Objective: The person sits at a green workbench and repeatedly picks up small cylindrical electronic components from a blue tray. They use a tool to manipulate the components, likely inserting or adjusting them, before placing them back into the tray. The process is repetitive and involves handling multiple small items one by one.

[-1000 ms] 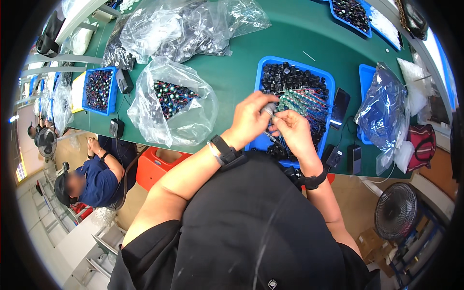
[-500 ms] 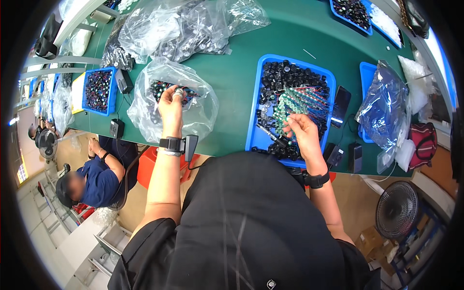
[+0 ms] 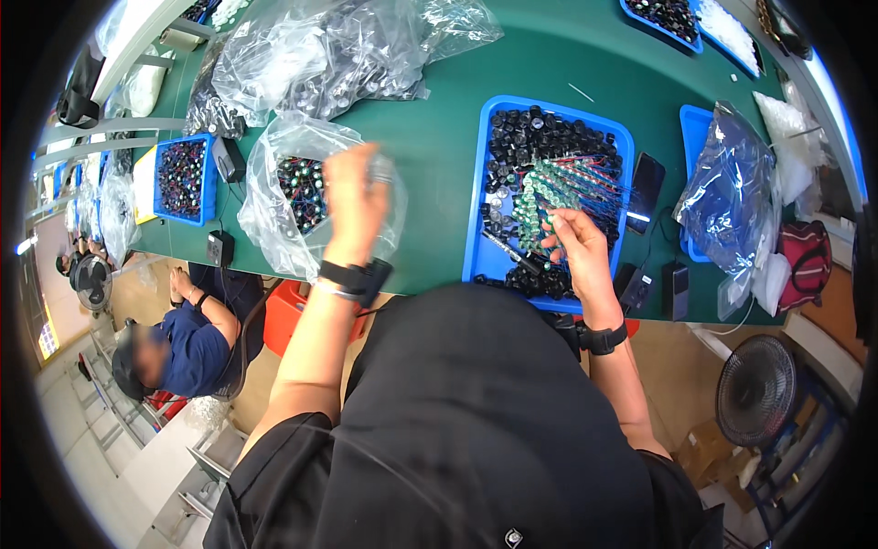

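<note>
My left hand [image 3: 355, 192], smeared by motion, is over the right side of an open clear plastic bag [image 3: 270, 206]. Small dark parts with red and blue wires [image 3: 302, 190] lie inside that bag; what the hand holds, if anything, cannot be made out. Over a blue tray [image 3: 475, 229], my right hand [image 3: 578, 245] has thumb and fingertips pinched together, and whatever is between them is too small to name. Beside those fingertips, a fan of small green circuit boards with red and blue wires [image 3: 553, 188] rests on a heap of black round caps [image 3: 521, 137].
Large clear bags of parts [image 3: 320, 64] lie at the back left. A smaller blue tray of wired parts [image 3: 182, 178] stands further left. Right of the big tray are a phone [image 3: 647, 183] and a plastic-wrapped bundle [image 3: 732, 197]. A co-worker [image 3: 187, 334] sits at left.
My left hand has moved right from the middle of the open bag, uncovering the wired parts there. The right hand has stayed almost where it was, fingers still pinched.
</note>
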A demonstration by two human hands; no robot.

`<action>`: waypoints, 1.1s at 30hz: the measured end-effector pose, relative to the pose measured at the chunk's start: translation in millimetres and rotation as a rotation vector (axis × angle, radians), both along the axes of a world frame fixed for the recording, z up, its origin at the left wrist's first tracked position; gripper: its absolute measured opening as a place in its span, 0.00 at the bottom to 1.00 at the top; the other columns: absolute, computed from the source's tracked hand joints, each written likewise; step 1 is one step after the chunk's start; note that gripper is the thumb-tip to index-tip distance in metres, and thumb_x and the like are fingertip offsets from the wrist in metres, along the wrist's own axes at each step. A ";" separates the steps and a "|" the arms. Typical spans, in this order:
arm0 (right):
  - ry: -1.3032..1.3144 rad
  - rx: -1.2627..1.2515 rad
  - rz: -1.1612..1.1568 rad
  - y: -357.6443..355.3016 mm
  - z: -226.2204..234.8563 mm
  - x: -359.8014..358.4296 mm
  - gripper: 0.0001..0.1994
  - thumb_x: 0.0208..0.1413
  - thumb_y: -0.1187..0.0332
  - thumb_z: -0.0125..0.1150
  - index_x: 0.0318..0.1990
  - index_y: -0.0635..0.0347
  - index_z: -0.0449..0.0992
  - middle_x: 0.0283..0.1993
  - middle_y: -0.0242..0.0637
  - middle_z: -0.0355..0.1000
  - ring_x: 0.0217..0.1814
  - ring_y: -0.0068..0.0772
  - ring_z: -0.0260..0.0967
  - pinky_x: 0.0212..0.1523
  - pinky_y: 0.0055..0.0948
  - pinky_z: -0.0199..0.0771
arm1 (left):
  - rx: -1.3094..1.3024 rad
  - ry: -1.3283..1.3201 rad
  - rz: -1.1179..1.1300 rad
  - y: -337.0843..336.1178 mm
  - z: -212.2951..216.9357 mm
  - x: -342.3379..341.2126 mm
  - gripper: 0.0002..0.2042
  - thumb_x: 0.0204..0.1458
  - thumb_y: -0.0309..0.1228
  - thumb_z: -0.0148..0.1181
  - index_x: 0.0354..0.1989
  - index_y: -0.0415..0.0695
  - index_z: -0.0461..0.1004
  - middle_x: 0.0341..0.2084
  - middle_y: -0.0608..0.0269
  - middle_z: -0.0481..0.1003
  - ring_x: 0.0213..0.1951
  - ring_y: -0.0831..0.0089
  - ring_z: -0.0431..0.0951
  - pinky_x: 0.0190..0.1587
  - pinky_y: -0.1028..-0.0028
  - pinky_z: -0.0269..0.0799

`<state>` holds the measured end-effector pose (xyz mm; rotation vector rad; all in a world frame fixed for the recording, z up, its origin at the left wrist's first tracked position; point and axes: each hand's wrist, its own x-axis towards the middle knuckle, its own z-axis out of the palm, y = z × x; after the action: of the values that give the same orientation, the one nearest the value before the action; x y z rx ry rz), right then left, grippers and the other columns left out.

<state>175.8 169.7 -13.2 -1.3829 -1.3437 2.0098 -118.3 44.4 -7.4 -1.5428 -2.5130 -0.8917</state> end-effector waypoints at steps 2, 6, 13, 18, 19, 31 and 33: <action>-0.003 -0.007 0.040 0.4 -4.2 -0.7 0.10 0.60 0.66 0.53 0.44 0.62 0.73 0.35 0.33 0.72 0.29 0.16 0.66 0.24 0.15 0.62 | -0.015 -0.077 -0.311 20.8 -11.3 41.8 0.11 0.39 0.25 0.63 0.35 0.42 0.75 0.33 0.58 0.74 0.38 0.59 0.70 0.43 0.64 0.64; -0.007 -0.020 0.060 -0.8 -5.2 -2.5 0.10 0.60 0.67 0.53 0.44 0.62 0.73 0.34 0.32 0.72 0.26 0.13 0.61 0.23 0.14 0.58 | -0.373 0.016 -0.424 36.6 -66.0 91.2 0.09 0.45 0.32 0.60 0.34 0.43 0.76 0.32 0.60 0.70 0.39 0.61 0.66 0.41 0.65 0.62; -0.024 -0.023 0.039 -3.0 -1.0 2.1 0.09 0.59 0.68 0.54 0.43 0.61 0.73 0.34 0.30 0.72 0.26 0.13 0.61 0.25 0.14 0.58 | -0.517 0.035 -0.459 44.3 -83.6 107.4 0.08 0.44 0.27 0.56 0.33 0.43 0.76 0.34 0.59 0.69 0.41 0.61 0.65 0.44 0.66 0.61; 0.094 -0.012 0.042 -2.9 -0.6 -1.8 0.10 0.58 0.69 0.55 0.45 0.61 0.74 0.34 0.28 0.71 0.31 0.15 0.64 0.30 0.16 0.62 | -0.341 -0.737 -0.297 48.7 -59.6 100.4 0.07 0.49 0.25 0.57 0.36 0.38 0.74 0.35 0.57 0.75 0.38 0.61 0.76 0.42 0.66 0.70; 0.112 -0.022 0.050 -1.9 5.6 -5.4 0.10 0.58 0.70 0.55 0.46 0.61 0.74 0.34 0.28 0.71 0.31 0.16 0.64 0.31 0.16 0.62 | -0.348 -1.241 -0.210 50.4 -54.0 96.8 0.10 0.53 0.24 0.56 0.43 0.35 0.72 0.36 0.57 0.76 0.38 0.67 0.78 0.43 0.71 0.73; 0.182 0.046 0.104 -1.8 14.1 -18.6 0.09 0.58 0.71 0.56 0.44 0.63 0.74 0.32 0.27 0.71 0.32 0.15 0.65 0.31 0.16 0.64 | -0.197 -1.741 -0.320 46.2 9.9 94.5 0.20 0.52 0.18 0.51 0.55 0.32 0.65 0.42 0.54 0.74 0.44 0.72 0.75 0.51 0.74 0.70; 0.189 0.035 0.090 -2.0 14.0 -19.3 0.08 0.57 0.71 0.56 0.43 0.62 0.74 0.32 0.28 0.71 0.31 0.15 0.66 0.31 0.16 0.64 | -0.165 -1.760 -0.318 44.7 13.6 96.9 0.21 0.51 0.18 0.52 0.56 0.33 0.64 0.42 0.55 0.74 0.45 0.73 0.74 0.51 0.75 0.69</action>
<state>156.4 167.8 0.9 -1.1035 -1.3711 2.1043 -21.4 89.0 6.2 -1.3024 -3.0658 -3.2333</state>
